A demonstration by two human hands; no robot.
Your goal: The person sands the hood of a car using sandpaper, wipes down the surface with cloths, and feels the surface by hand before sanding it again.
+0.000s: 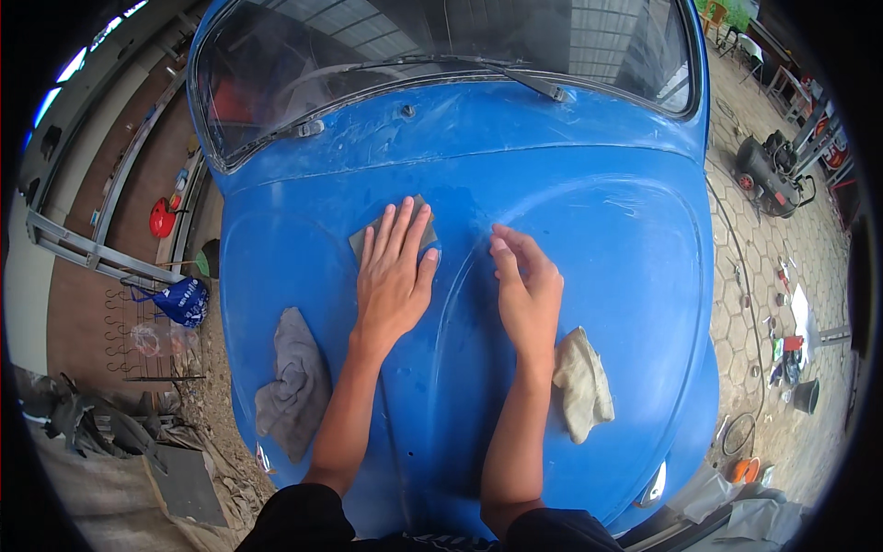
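A blue car's front hood [570, 276] lies before me, its paint dull with whitish scuffs. My left hand [394, 267] rests flat with fingers stretched out, pressing a dark grey piece of sandpaper [426, 219] against the hood left of its centre crease. To its right, my right hand [529, 276] is over the hood with fingers loosely bent and the thumb tip close to the fingertips. Nothing shows between them. A crumpled grey cloth [296, 386] lies by my left forearm. Beside my right wrist lies a cream cloth [582, 385].
The windshield [441, 37] and wipers [515, 78] are at the far side. Left stand a metal frame [83, 248], a red helmet-like object [163, 217] and a blue bag [184, 302]. A black compressor-like machine [771, 175] and a hose [736, 239] are on the paving at right.
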